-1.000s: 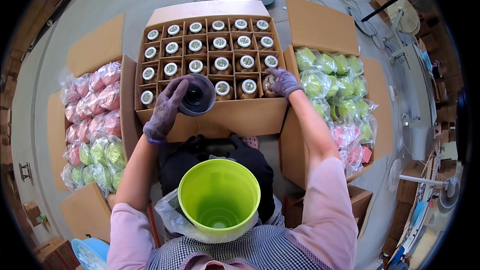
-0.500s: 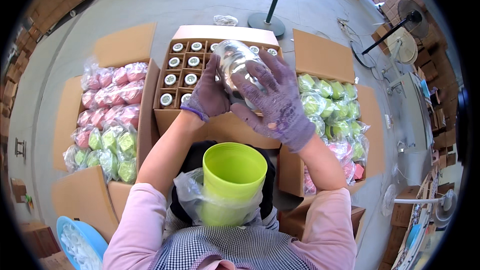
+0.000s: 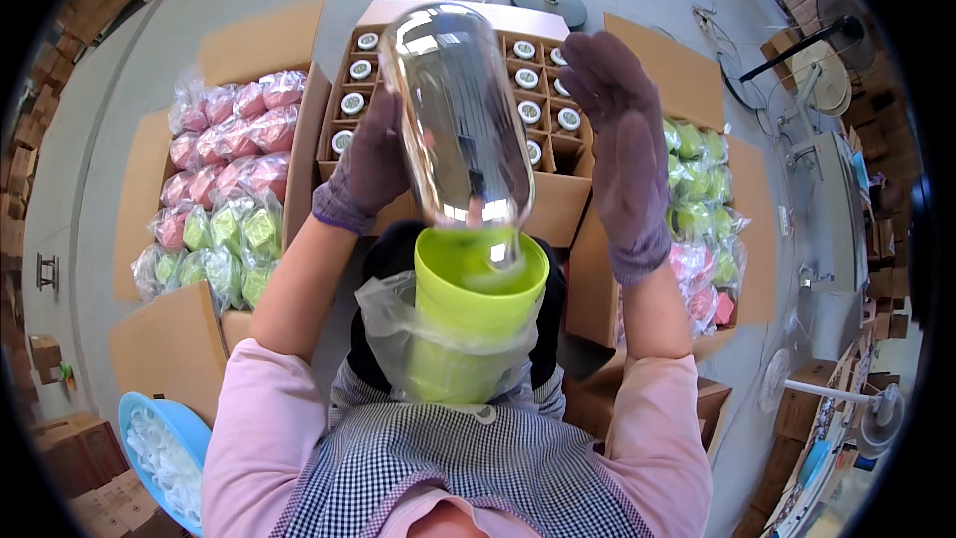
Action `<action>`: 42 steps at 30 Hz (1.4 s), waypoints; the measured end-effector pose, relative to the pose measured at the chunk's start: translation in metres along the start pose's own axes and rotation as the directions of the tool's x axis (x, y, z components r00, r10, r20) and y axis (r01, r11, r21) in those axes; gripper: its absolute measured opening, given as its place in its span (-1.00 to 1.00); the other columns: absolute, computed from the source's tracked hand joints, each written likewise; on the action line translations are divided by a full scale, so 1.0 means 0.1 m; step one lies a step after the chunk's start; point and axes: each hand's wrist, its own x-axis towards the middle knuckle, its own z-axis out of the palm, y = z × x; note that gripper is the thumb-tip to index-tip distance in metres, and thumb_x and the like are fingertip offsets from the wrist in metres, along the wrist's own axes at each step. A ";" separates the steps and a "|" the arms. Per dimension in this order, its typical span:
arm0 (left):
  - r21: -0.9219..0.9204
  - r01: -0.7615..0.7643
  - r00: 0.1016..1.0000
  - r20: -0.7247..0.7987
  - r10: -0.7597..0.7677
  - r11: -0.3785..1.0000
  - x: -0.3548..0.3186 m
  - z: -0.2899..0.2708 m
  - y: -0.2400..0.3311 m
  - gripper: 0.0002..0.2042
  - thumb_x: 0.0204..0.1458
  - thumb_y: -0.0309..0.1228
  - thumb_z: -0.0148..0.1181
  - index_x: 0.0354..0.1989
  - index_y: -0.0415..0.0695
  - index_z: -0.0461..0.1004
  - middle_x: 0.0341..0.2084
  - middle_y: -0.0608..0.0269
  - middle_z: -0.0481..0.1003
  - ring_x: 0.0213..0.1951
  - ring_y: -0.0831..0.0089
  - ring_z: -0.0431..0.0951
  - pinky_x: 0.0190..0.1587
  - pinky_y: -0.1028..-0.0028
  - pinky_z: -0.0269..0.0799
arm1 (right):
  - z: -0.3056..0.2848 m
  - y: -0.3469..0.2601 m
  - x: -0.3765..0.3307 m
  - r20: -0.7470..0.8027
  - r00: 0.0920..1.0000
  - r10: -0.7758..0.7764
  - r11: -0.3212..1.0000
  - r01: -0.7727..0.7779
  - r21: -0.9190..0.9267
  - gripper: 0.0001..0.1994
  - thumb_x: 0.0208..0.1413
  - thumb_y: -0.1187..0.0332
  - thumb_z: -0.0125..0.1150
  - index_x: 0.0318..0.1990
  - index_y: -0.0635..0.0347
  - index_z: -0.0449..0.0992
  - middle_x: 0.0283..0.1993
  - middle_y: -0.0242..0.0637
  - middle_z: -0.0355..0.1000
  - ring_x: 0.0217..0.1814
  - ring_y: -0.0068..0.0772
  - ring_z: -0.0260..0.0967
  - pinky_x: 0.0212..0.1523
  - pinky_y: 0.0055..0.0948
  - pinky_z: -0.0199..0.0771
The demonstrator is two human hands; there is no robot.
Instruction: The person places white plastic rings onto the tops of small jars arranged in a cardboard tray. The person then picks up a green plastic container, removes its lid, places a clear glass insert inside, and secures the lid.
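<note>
A shiny silvered glass flask liner (image 3: 453,120) hangs above a lime-green plastic cylinder (image 3: 463,339), slightly tilted with its narrow neck down. The blurred neck end overlaps the cylinder's open mouth. My gloved left hand (image 3: 370,164) is at the liner's left side, holding it, with the fingers partly hidden behind the glass. My gloved right hand (image 3: 625,144) stands apart to the right, fingers stretched up and nothing in it. The cylinder stands upright at my lap, with a clear plastic bag (image 3: 393,324) bunched round its lower part.
Ahead is a divided carton (image 3: 563,189) of white-capped items. Open cartons flank me: wrapped pink and green pieces (image 3: 234,144) on the left, more wrapped pieces (image 3: 702,179) on the right. A blue basin (image 3: 134,418) of clear plastic sits lower left. Fans (image 3: 822,75) stand right.
The silver liner has come nearer and turned neck down over the green cylinder. My right hand has let go of it and moved away to the right.
</note>
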 end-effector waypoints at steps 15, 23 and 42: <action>0.619 -0.114 0.798 -0.408 0.443 0.777 -0.56 0.23 0.20 -0.41 0.16 -0.47 0.19 0.36 -0.25 0.17 0.14 0.12 0.41 0.14 0.39 0.44 0.25 0.39 0.32 | 0.18 0.07 -0.04 0.818 0.527 0.230 0.968 -0.211 -0.136 -0.62 0.13 0.18 0.33 -0.03 0.29 0.58 0.00 -0.10 0.50 0.04 -0.18 0.48 0.08 -0.33 0.48; 0.068 -0.092 0.940 -0.322 0.109 0.993 -0.60 0.19 0.03 -0.44 0.28 -0.02 -0.03 0.29 -0.18 0.28 0.15 0.11 0.45 0.12 0.28 0.49 0.18 0.28 0.43 | 0.21 -0.06 -0.13 0.884 0.461 -0.079 0.906 0.403 -0.129 -0.61 0.03 0.40 0.27 0.07 -0.14 0.56 0.04 -0.18 0.50 -0.08 -0.25 0.51 -0.15 -0.37 0.57; 0.967 -0.235 0.970 0.226 0.089 0.102 -0.51 1.15 0.05 -0.46 -0.25 -0.27 0.52 0.00 -0.15 0.61 -0.13 0.04 0.53 -0.07 0.14 0.51 0.03 0.26 0.41 | 0.10 0.26 -0.71 0.245 0.771 0.588 0.599 -0.619 0.508 -0.49 0.48 0.16 -0.41 0.15 0.41 0.41 0.13 -0.06 0.46 0.22 -0.19 0.42 0.33 -0.21 0.35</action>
